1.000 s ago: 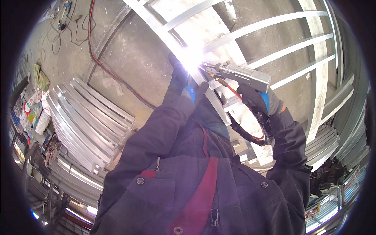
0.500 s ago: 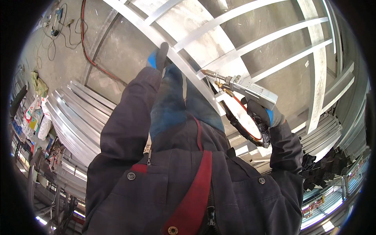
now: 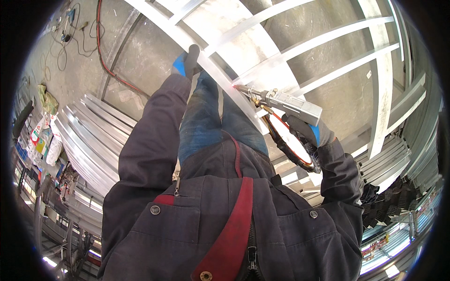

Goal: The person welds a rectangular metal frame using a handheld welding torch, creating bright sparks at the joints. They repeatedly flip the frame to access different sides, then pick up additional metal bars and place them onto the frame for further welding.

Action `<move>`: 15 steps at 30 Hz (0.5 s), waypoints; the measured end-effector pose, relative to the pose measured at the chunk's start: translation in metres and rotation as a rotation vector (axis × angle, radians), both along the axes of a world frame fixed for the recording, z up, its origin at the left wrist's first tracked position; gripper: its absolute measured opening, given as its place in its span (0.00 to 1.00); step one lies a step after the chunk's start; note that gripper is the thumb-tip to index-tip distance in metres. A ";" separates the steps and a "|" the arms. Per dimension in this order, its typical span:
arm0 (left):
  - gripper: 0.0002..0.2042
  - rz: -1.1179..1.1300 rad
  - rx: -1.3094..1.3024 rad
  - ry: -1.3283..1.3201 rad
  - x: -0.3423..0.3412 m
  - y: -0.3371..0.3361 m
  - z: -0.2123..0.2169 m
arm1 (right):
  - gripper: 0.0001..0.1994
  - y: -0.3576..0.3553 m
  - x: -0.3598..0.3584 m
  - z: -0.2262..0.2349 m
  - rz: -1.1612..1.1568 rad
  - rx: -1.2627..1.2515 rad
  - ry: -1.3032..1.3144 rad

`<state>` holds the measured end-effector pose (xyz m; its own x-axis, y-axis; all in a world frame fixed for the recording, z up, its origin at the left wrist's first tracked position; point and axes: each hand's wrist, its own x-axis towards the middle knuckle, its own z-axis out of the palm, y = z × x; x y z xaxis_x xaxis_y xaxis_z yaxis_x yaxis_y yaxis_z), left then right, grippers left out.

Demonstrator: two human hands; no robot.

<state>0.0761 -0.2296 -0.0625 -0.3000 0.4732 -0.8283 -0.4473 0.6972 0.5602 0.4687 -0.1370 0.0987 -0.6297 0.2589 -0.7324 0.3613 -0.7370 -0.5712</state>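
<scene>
In a dark glove with a blue patch, my right hand (image 3: 304, 130) is closed around the handle of a silver, boxy welding gun (image 3: 295, 107). Its narrow nozzle points left, with the tip at the joint where a crossbar meets the long bar of a metal frame (image 3: 218, 74). A small red spot glows at that tip. Cables and a red hose (image 3: 280, 119) hang from the gun beside my wrist. Farther up the long bar, my gloved left hand (image 3: 185, 63) grips its edge, fingers partly hidden behind the metal.
Stacked silver metal profiles (image 3: 89, 140) lie to the left; more bars (image 3: 386, 161) are stacked at the right. A red hose (image 3: 107, 70) and tangled dark cables (image 3: 65, 37) run over the concrete floor at upper left. Bags (image 3: 47, 136) sit at the far left.
The welding gun and my right hand have shifted left and slightly up, bringing the nozzle tip to the joint, where a red spot now shows. My left hand has moved slightly up and left.
</scene>
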 end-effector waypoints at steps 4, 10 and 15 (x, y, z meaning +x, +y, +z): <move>0.44 0.010 0.000 -0.011 -0.001 0.001 -0.001 | 0.24 0.001 0.002 -0.004 0.113 0.069 -0.027; 0.42 0.027 0.005 -0.011 0.001 -0.001 -0.002 | 0.24 0.002 -0.001 -0.008 0.078 0.063 -0.013; 0.42 0.005 -0.039 0.019 -0.002 -0.002 -0.009 | 0.19 -0.001 -0.004 -0.011 0.059 0.096 -0.019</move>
<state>0.0743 -0.2312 -0.0717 -0.3183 0.4390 -0.8402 -0.4401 0.7165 0.5412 0.4648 -0.1383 0.0881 -0.6319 0.2911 -0.7183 0.4141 -0.6566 -0.6304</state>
